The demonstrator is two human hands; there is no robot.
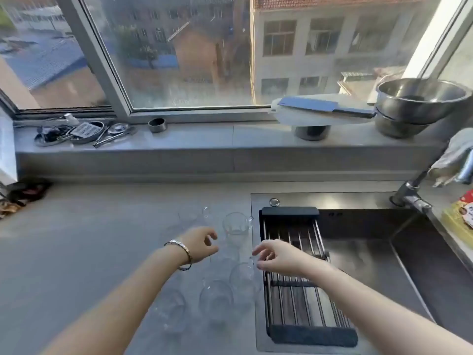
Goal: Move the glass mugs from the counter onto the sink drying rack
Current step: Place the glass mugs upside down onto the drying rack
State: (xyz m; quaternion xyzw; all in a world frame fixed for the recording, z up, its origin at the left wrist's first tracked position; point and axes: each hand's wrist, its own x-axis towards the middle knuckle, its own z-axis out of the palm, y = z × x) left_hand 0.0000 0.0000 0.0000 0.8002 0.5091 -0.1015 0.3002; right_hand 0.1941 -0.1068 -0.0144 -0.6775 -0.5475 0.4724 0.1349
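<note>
Your right hand (279, 257), fingers apart and empty, hovers nearest the mug (243, 276) just below; its handle seems to face the rack (302, 278).

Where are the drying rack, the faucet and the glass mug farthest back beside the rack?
drying rack (294, 290): head view, on its metal bars over the sink.
faucet (412, 194): head view, on its base joint behind the sink.
glass mug (235, 228): head view, on its clear side wall.
</note>
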